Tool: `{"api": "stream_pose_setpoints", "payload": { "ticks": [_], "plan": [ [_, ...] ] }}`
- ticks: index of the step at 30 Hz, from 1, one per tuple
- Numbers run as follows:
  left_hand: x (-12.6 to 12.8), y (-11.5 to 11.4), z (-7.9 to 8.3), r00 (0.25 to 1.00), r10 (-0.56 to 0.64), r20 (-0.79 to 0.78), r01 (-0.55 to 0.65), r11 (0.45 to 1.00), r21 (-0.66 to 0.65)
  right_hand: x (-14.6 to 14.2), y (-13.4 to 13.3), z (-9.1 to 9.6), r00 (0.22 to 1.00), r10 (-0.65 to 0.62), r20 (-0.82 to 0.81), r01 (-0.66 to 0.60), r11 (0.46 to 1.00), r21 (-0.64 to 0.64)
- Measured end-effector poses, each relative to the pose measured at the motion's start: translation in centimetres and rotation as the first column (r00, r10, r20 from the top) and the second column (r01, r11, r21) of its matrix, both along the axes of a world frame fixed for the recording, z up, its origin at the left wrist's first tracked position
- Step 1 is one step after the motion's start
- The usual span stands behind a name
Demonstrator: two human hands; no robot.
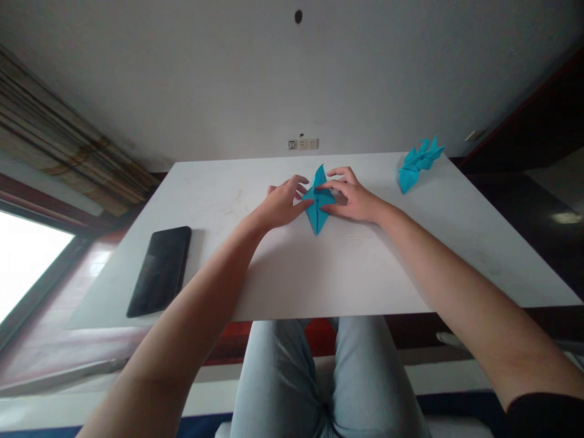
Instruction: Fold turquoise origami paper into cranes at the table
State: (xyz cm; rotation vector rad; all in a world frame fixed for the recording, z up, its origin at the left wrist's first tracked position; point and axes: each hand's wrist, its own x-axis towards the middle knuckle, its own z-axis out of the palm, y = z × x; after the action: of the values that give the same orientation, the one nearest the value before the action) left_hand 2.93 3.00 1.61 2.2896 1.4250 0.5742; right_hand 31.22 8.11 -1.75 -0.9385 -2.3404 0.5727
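Note:
A blue folded paper piece (318, 207), diamond-shaped with pointed ends, lies in the middle of the white table (347, 267). My left hand (280, 204) rests against its left side, fingers curled and fingertips pressing on the paper. My right hand (351, 196) holds its right side, thumb and fingers pinching a fold near the top. Both hands touch the paper at once.
A finished blue folded paper figure (417, 163) sits at the far right of the table. A black phone (160, 269) lies flat near the left front edge. A wall with a socket strip (302, 144) stands behind the table. My knees are under the front edge.

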Motion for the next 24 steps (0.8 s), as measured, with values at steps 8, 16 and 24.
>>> {"api": "stream_pose_setpoints", "payload": {
  "ticks": [8, 16, 24],
  "plan": [
    [0.3, 0.0, -0.5, 1.0, -0.014, -0.026, 0.015, 1.0, 0.015, 0.3, 0.0, 0.2, 0.984, -0.065, 0.167, 0.074, 0.996, -0.049],
    [0.5, 0.1, -0.7, 0.999, 0.038, 0.004, -0.038, 0.999, -0.02, 0.3, -0.1, 0.7, 0.969, -0.091, 0.23, 0.109, 0.992, -0.065],
    [0.3, -0.2, -0.3, 0.997, -0.048, -0.064, 0.046, 0.999, -0.025, 0.6, 0.3, 0.0, 0.995, -0.049, 0.086, 0.055, 0.996, -0.064]
  ]
}}
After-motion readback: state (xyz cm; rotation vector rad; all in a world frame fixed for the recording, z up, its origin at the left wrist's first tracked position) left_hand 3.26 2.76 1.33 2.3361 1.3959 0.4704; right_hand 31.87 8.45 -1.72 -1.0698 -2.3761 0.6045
